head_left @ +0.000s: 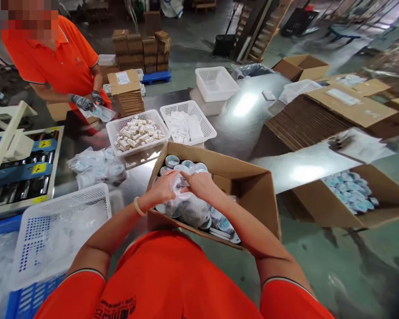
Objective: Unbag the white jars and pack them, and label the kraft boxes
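Note:
My left hand (162, 189) and my right hand (202, 184) are close together over an open cardboard box (254, 186). Between them is a clear plastic bag (180, 186) with dark print on it, and the fingers of both hands are closed on it. What the bag contains I cannot make out. Round tins (172, 160) with pale lids fill the left part of the box, under and behind my hands. Several bagged tins (221, 220) lie in the near part of the box, below my right forearm.
White baskets hold small rolls (139, 134) and white packets (179, 126). Bagged items (98, 166) lie to the left, above a basket of plastic bags (108, 199). Flattened cartons (306, 117) and a box of tins (349, 192) are right. A co-worker's gloved hands (89, 103) hold a bag.

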Motion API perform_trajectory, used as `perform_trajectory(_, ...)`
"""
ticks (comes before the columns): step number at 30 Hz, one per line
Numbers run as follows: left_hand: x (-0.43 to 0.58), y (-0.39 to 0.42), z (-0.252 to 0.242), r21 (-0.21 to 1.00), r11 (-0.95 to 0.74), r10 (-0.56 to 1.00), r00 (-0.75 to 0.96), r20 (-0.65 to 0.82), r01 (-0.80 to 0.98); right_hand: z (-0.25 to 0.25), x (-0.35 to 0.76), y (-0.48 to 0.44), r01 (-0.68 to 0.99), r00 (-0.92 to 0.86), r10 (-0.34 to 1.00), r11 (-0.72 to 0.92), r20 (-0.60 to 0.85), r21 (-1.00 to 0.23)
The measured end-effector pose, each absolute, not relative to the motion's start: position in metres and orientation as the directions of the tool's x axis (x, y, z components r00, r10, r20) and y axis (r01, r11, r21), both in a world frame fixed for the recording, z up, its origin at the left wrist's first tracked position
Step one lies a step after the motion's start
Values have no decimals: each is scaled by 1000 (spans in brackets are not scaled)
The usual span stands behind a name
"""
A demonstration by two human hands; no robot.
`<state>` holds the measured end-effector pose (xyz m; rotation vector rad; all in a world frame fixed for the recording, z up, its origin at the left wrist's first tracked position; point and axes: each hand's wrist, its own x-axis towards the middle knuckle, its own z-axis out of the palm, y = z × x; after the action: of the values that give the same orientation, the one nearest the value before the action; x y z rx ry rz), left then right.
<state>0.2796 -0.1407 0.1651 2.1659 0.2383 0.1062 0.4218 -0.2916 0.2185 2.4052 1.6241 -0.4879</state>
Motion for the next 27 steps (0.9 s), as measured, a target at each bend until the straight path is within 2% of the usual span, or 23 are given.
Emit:
perform_trajectory(3, 270, -121, 170, 873, -483, 272, 959, 82, 63, 212, 426, -299, 957, 200, 960, -234, -194, -170)
perform_trajectory(5, 259, -99, 175, 913, -406, 351, 928, 122, 34, 207, 430, -298, 939, 69, 996, -45, 58, -342)
perform_trajectory(6, 252, -85, 178, 928, -371, 409, 902, 136, 28, 205, 431, -296, 907, 63, 974, 34, 217, -419)
perform_trajectory(8, 232, -51, 187, 942, -335, 538, 828, 158, 39, 204, 431, -288, 845, 181, 863, 109, 472, -524)
perform_trajectory(10, 205, -13, 198, 927, -359, 656, 736, 166, 112, 204, 427, -280, 808, 331, 757, 82, 564, -584)
perform_trajectory(12, 175, 27, 209, 895, -385, 754, 636, 163, 227, 200, 422, -276, 778, 405, 741, 28, 535, -627)
perform_trajectory(16, 124, 99, 220, 808, -351, 904, 395, 162, 473, 174, 413, -279, 711, 467, 791, -70, 395, -700)
perform_trajectory(20, 90, 149, 209, 715, -247, 969, 190, 160, 654, 141, 411, -291, 638, 593, 741, -193, 315, -745)
perform_trajectory(23, 73, 161, 192, 632, -107, 994, 63, 92, 767, 125, 413, -306, 575, 678, 691, -286, 251, -766)
perform_trajectory(25, 69, 157, 184, 583, -36, 999, 16, 39, 812, 119, 415, -318, 522, 737, 645, -349, 204, -778)
perform_trajectory(27, 70, 148, 181, 564, -62, 997, 75, 0, 824, 117, 419, -333, 443, 804, 576, -418, 146, -793)
